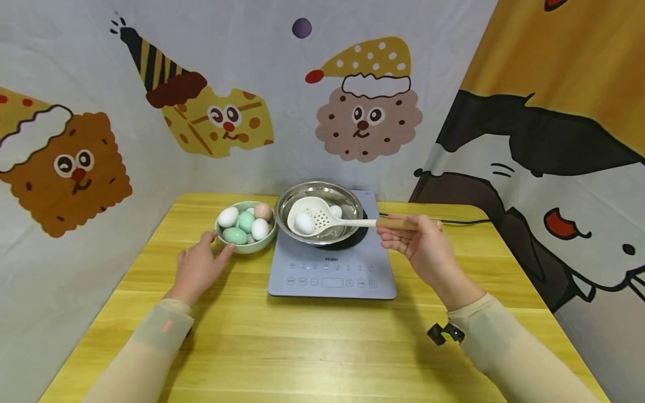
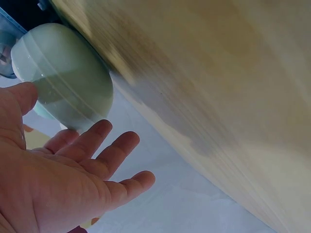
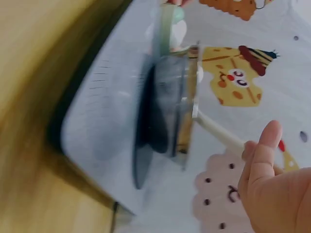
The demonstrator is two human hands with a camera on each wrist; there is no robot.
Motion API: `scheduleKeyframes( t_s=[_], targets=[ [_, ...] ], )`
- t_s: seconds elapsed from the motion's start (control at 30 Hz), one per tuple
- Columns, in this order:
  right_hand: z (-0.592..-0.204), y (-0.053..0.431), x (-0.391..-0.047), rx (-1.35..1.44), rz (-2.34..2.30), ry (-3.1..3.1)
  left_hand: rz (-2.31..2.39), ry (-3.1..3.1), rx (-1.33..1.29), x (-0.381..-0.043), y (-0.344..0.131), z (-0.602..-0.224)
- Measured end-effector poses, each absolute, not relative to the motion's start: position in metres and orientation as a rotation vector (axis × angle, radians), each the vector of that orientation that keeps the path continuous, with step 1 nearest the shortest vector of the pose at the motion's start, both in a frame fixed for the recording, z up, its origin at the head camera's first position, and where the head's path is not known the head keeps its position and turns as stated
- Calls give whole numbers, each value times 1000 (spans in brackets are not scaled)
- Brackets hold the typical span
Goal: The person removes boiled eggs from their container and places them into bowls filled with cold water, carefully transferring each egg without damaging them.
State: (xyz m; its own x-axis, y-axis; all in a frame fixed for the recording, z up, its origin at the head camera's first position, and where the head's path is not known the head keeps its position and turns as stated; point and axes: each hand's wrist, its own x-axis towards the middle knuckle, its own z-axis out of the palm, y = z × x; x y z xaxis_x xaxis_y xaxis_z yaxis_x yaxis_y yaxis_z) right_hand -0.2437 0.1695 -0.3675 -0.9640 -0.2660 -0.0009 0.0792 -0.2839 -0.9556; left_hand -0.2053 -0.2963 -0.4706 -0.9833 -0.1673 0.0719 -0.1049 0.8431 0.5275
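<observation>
My right hand (image 1: 423, 249) grips the wooden handle of a white slotted ladle (image 1: 347, 223). A white egg (image 1: 304, 223) lies in the ladle's head, which is over the stainless steel bowl (image 1: 323, 242). Another white egg (image 1: 336, 211) shows inside that bowl, partly hidden by the ladle. To the left, a pale green bowl (image 1: 258, 247) holds several white, greenish and brownish eggs. My left hand (image 1: 199, 267) touches this bowl's near left side, thumb and fingers spread; the left wrist view shows its palm beside the bowl wall (image 2: 63, 73).
The steel bowl stands on a flat grey induction cooker (image 1: 302, 260) with a button panel at its front. A black cord (image 1: 463, 222) runs off to the right over the wooden table (image 1: 302, 347). A cartoon-printed cloth (image 1: 242, 33) hangs behind.
</observation>
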Motion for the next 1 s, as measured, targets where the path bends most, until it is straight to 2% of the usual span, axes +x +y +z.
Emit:
scheduleKeyframes(
  t_s=[0.23, 0.43, 0.8, 1.0],
  targets=[
    [-337, 149, -247, -196, -2375, 1736, -835, -2906, 217, -206, -300, -471],
    [-322, 110, -262, -160, -2373, 1703, -825, -2910, 226, -207, -302, -472],
    [-333, 41, -311, -203, -2335, 1716, -825, -2903, 214, -210, -300, -477],
    [-338, 19, -325, -251, -2265, 1820, -838, -2892, 221, -208, -301, -475]
  ],
)
